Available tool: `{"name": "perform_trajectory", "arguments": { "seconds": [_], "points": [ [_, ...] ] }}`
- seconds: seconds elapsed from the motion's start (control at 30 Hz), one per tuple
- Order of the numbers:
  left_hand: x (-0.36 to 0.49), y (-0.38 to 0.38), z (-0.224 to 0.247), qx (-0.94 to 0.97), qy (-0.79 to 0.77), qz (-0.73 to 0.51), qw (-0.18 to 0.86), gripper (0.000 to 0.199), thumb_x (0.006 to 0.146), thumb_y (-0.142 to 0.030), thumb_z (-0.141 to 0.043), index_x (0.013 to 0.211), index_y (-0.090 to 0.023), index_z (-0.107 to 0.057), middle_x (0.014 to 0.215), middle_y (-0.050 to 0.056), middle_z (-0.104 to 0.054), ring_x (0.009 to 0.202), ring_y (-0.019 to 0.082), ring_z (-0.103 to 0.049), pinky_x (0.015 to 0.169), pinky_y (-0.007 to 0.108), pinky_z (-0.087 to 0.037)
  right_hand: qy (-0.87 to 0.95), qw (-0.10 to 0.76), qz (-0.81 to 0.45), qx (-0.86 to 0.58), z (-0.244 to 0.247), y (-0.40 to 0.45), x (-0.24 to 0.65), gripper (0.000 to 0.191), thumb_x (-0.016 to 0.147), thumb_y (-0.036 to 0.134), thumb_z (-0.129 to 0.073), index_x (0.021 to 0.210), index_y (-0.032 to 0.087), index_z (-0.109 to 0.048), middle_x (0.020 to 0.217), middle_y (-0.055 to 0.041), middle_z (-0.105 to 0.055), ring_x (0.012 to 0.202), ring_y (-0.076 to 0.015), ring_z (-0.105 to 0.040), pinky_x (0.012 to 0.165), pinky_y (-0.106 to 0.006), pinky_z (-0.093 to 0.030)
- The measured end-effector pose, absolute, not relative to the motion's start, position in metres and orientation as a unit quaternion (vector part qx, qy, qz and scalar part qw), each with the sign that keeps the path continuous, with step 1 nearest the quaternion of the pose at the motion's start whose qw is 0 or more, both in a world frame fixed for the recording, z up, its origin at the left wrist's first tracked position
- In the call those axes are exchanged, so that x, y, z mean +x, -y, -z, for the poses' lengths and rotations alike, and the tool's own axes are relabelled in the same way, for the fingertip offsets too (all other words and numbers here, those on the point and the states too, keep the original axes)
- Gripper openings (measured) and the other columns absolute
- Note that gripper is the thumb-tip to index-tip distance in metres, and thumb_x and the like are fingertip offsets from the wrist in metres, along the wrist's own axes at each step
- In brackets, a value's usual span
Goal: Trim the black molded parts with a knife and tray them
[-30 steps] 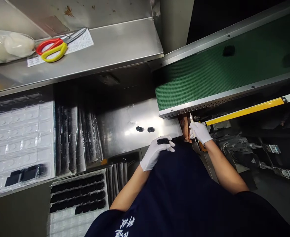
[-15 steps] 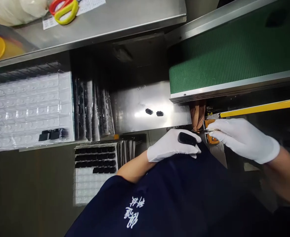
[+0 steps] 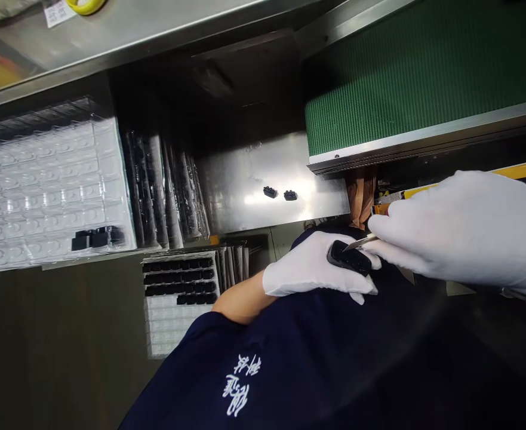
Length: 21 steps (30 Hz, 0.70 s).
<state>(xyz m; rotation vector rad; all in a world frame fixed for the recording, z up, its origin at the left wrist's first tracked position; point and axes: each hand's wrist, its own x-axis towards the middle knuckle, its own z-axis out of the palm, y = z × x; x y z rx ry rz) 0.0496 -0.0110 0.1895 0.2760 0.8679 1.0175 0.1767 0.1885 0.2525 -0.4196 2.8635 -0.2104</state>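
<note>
My left hand (image 3: 310, 263), in a white glove, is closed around a glossy black oblong plastic part (image 3: 351, 260) in front of my chest. My right hand (image 3: 451, 230), gloved too, pinches a thin pointed metal blade (image 3: 357, 242); its handle is hidden in the glove. The blade's tip lies at the upper face of the black part, and I cannot tell whether it cuts in. Beyond my hands, two small black pieces (image 3: 269, 192) lie on the steel work surface (image 3: 240, 209).
A clear blister tray (image 3: 48, 179) with a few black parts is at left, beside upright stacked trays (image 3: 159, 191). A lower tray (image 3: 168, 322) carries rows of black parts. At upper right runs a green conveyor belt (image 3: 401, 77) with a metal edge. Yellow handles (image 3: 86, 6) show at the top.
My right hand has come leftward and nearer, bringing the blade from beside the orange tool onto the black part. My left hand still holds that part, now turned slightly. The view has shifted.
</note>
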Motion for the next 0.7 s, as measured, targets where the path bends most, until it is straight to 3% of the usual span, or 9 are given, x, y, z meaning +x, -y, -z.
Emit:
{"name": "perform_trajectory", "arguments": {
  "seconds": [0.23, 0.47, 0.7],
  "points": [
    [0.049, 0.014, -0.192, 0.141, -0.404, -0.454, 0.781, 0.039, 0.072, -0.021, -0.093, 0.105, -0.010, -0.075, 0.094, 0.011, -0.077, 0.084, 0.024, -0.078, 0.074, 0.039, -0.070, -0.965, 0.140, 0.191, -0.111, -0.257, -0.185, 0.161, 0.040, 0.097, 0.037, -0.054, 0.063, 0.024, -0.041, 0.047, 0.0004, -0.041, 0.039, -0.0123, -0.022, 0.045, -0.036, -0.013],
    [0.047, 0.015, -0.192, 0.151, -0.392, -0.460, 0.782, 0.034, 0.074, -0.015, -0.090, 0.104, -0.010, -0.077, 0.094, 0.009, -0.075, 0.084, 0.021, -0.077, 0.073, 0.034, -0.070, -0.961, 0.184, 0.136, -0.154, -0.254, -0.182, 0.156, 0.040, 0.080, 0.023, -0.074, 0.060, 0.025, -0.039, 0.045, 0.0030, -0.040, 0.036, -0.0106, -0.018, 0.039, -0.034, -0.009],
    [0.046, 0.016, -0.190, 0.153, -0.386, -0.457, 0.787, 0.032, 0.074, -0.014, -0.090, 0.104, -0.011, -0.078, 0.095, 0.009, -0.074, 0.084, 0.020, -0.076, 0.073, 0.034, -0.069, -0.957, 0.168, 0.186, -0.145, -0.248, -0.179, 0.157, 0.043, 0.089, 0.028, -0.067, 0.059, 0.025, -0.037, 0.042, 0.0034, -0.039, 0.034, -0.0106, -0.017, 0.041, -0.035, -0.014]
  ]
}}
